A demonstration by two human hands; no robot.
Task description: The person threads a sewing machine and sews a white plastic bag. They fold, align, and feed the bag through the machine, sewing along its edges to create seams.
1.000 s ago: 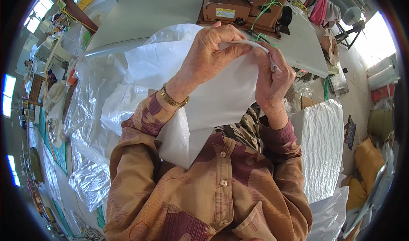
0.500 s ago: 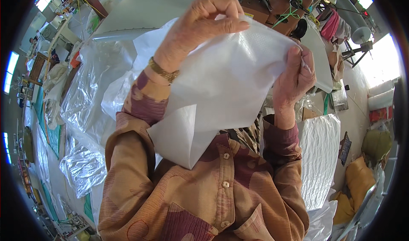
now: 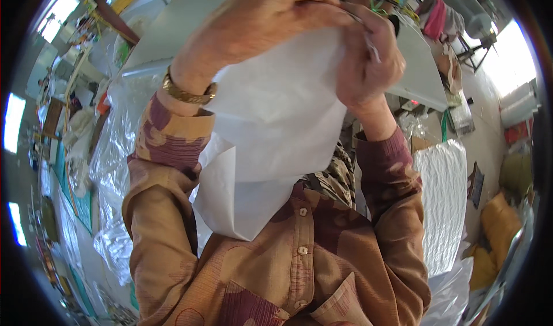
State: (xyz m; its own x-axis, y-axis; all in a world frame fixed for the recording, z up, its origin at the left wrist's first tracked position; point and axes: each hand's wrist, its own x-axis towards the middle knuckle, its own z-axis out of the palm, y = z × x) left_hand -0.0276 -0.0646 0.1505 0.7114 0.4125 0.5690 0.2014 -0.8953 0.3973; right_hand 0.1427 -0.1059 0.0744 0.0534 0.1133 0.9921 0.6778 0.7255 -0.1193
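Note:
I hold a white sheet of thin fabric or paper (image 3: 271, 130) up close in front of me, hanging down over my brown patterned shirt. My left hand (image 3: 259, 20), with a gold bracelet on the wrist, grips the sheet's top edge. Close beside it on the right, my right hand (image 3: 368, 61) pinches the same top edge. The two hands almost touch at the top. The sheet's lower corner hangs near my chest.
A white worktable (image 3: 167, 38) lies ahead, with a sewing machine partly hidden behind my hands. Crumpled clear plastic sheeting (image 3: 109, 170) lies to my left. A stack of white quilted material (image 3: 443, 199) stands at my right, with yellow bundles (image 3: 495, 234) beyond it.
Both hands have come closer to the camera and nearer together at the sheet's top edge; the sheet now hangs narrower and folded over itself.

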